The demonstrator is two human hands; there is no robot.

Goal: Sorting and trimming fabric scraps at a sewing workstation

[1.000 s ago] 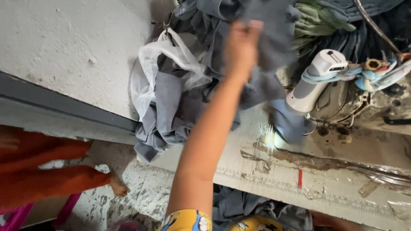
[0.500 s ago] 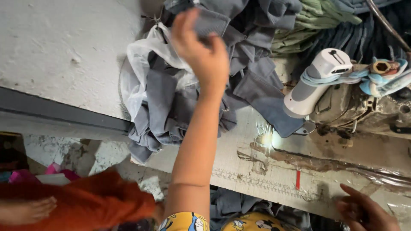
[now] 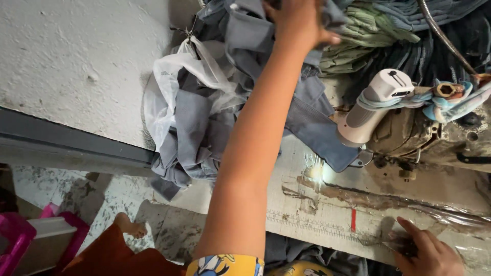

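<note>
While the left hand (image 3: 299, 23) closes its grip on grey cloth (image 3: 245, 51), the right hand (image 3: 427, 253) rests spread on the table (image 3: 327, 214)

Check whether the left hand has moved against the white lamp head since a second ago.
Yes. The left hand has shifted left, away from the white lamp head, and now grips the grey cloth pile higher up.

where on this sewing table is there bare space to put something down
The bare strip of table lies between the grey cloth pile and the right hand, in front of the sewing machine. Behind it is crowded: the left hand reaches into heaped cloth, with green cloth beside it.
</note>
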